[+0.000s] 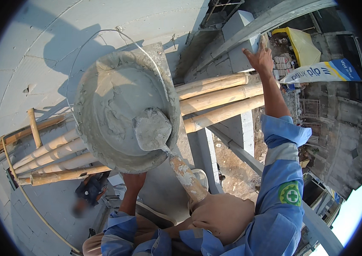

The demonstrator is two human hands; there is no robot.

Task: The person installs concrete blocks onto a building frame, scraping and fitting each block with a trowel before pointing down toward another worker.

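A mortar-caked bucket (85,128) with a thin wire handle stands in front of me, holding wet grey mortar (112,102). Across its near right rim lies a trowel (152,130), blade on the mortar, its worn wooden handle (187,177) pointing toward me with no hand on it. My left hand (134,181) is at the near underside of the bucket; its fingers are hidden beneath it. My right hand (260,57) reaches far right, thumb apart from the fingers, resting against a pale grey block (241,55) beside a long metal beam (270,21).
Bamboo poles (219,100) run under the bucket to both sides. A pale block wall (27,64) rises ahead. Another person (91,190) is below at left. On the right the ground drops well below, with a yellow tarp (302,45) and a banner (321,71).
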